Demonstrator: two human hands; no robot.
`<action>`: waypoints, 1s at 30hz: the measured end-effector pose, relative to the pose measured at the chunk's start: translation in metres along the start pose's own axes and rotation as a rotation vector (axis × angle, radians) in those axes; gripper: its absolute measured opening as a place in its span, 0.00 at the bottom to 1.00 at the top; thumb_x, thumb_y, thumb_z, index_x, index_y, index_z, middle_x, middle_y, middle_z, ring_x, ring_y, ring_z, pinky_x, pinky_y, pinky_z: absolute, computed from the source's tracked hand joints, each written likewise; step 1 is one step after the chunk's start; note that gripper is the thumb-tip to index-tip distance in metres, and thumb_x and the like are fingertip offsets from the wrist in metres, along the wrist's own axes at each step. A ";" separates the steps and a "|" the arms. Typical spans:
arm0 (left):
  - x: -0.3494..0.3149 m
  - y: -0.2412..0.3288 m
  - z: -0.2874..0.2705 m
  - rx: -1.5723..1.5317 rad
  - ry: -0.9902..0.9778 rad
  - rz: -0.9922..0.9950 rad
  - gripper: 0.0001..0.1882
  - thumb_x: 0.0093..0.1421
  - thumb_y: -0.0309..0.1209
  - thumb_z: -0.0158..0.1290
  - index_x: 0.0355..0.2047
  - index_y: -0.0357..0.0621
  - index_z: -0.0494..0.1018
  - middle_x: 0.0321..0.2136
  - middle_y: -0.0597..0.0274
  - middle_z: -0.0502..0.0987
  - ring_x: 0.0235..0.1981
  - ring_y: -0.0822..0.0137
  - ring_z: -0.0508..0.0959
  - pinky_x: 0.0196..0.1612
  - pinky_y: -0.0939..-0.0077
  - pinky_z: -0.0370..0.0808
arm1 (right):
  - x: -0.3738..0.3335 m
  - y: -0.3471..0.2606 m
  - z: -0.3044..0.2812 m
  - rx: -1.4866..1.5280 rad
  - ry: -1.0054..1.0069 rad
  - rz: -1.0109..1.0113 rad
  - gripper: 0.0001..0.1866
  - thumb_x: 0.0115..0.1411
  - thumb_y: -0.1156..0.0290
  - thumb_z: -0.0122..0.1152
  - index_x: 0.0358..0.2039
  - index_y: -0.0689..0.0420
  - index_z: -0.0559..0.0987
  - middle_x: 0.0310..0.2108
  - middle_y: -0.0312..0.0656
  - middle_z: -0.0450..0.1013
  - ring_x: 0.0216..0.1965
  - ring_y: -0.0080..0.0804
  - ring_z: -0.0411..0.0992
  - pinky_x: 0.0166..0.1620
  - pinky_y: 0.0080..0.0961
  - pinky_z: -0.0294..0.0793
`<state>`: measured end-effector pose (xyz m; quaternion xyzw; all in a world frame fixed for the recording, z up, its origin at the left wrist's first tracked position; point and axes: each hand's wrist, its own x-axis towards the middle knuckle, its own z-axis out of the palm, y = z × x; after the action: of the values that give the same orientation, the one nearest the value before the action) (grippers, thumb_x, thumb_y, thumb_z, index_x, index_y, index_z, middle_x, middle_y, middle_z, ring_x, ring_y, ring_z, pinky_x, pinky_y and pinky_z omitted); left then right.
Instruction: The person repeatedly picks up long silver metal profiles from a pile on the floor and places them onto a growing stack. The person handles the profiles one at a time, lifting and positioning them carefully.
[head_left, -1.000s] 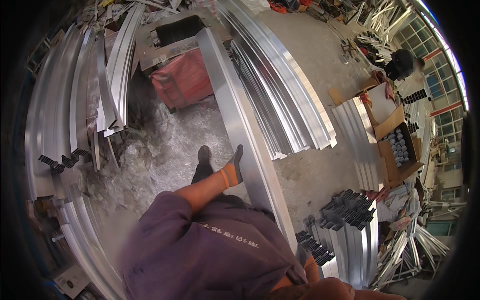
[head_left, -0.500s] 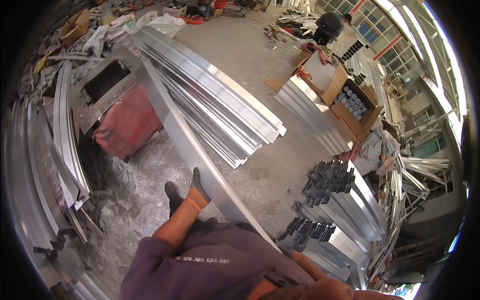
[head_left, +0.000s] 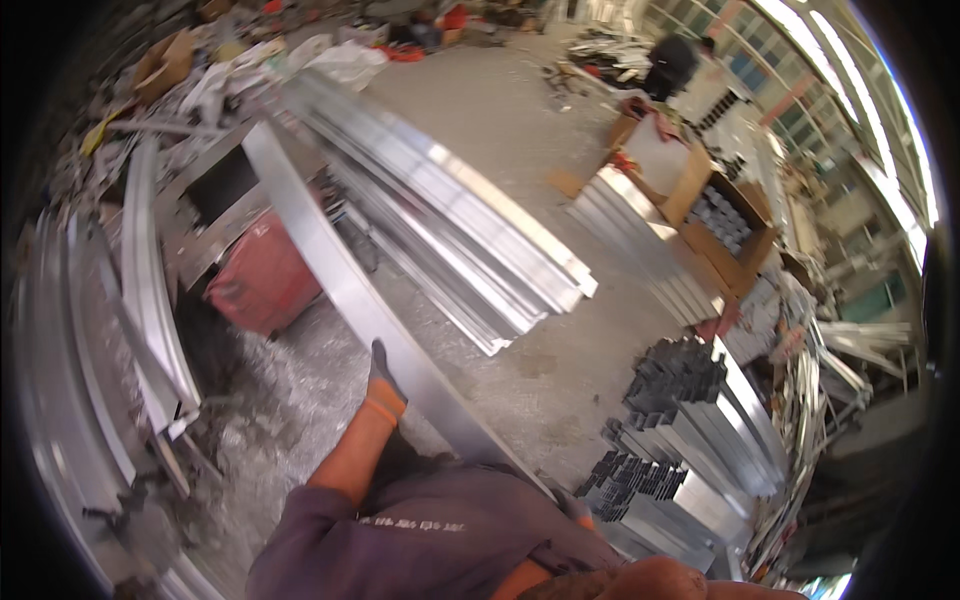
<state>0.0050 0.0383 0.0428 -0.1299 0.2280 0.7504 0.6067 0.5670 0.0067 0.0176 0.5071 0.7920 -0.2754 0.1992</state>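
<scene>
A long, flat silver aluminium profile [head_left: 345, 290] slants across the view from far left to my body, raised above the floor. My left hand [head_left: 387, 372], in a dark grey glove with an orange band at the wrist, is closed on its left edge. Close to my right side, my right hand [head_left: 552, 487] is at the profile's near end; only a bit of dark glove shows there, the rest hidden by the profile and my body. Beyond the profile lies a stack of long aluminium profiles [head_left: 450, 220]. Left of it rests a red wrapped bundle [head_left: 265, 272].
More long profiles [head_left: 150, 290] lie along the left. Bundled tubes with dark ends [head_left: 640, 475] are stacked at right, below an open cardboard box [head_left: 735, 260] and further profiles [head_left: 640, 245]. Scrap and sacks [head_left: 240, 85] cover the far left.
The profile's far end has swung left, away from the stack and over beside the dark opening behind the red bundle. My view has turned slightly left. Both hands stay at the profile.
</scene>
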 end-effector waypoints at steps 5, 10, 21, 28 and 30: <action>0.067 0.117 -0.029 0.106 0.171 0.269 0.33 0.66 0.58 0.52 0.60 0.46 0.70 0.50 0.53 0.77 0.51 0.53 0.76 0.56 0.54 0.75 | 0.106 -0.107 -0.036 0.207 0.038 -0.164 0.31 0.56 0.48 0.65 0.59 0.45 0.75 0.38 0.53 0.81 0.43 0.56 0.79 0.45 0.47 0.78; 0.143 0.237 -0.069 0.360 0.243 0.464 0.30 0.66 0.50 0.55 0.56 0.37 0.72 0.48 0.56 0.79 0.47 0.60 0.79 0.52 0.65 0.75 | 0.189 -0.255 -0.110 0.296 0.051 -0.235 0.28 0.55 0.51 0.72 0.49 0.59 0.81 0.41 0.51 0.82 0.43 0.42 0.81 0.44 0.38 0.79; 0.207 0.469 0.001 0.862 1.074 0.642 0.45 0.54 0.63 0.60 0.52 0.28 0.76 0.51 0.37 0.78 0.55 0.44 0.77 0.57 0.58 0.72 | 0.317 -0.516 -0.199 0.410 -0.112 -0.289 0.28 0.60 0.50 0.69 0.51 0.60 0.81 0.41 0.51 0.82 0.42 0.38 0.80 0.46 0.33 0.77; 0.229 0.520 -0.022 0.881 1.046 0.520 0.44 0.55 0.66 0.58 0.42 0.26 0.78 0.36 0.44 0.82 0.36 0.52 0.81 0.43 0.59 0.75 | 0.367 -0.517 -0.171 0.553 -0.122 -0.391 0.25 0.65 0.53 0.63 0.53 0.60 0.79 0.41 0.52 0.82 0.42 0.40 0.80 0.46 0.33 0.77; 0.218 0.484 -0.006 1.091 0.986 0.396 0.43 0.55 0.66 0.58 0.42 0.27 0.78 0.36 0.45 0.82 0.35 0.53 0.82 0.43 0.59 0.75 | 0.374 -0.484 -0.154 0.542 -0.070 -0.393 0.23 0.67 0.57 0.61 0.54 0.62 0.79 0.42 0.52 0.82 0.42 0.35 0.80 0.46 0.30 0.77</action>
<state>-0.5152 0.1433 0.0237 -0.0884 0.8303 0.4812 0.2669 -0.0320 0.2030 0.0274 0.3693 0.7653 -0.5265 0.0270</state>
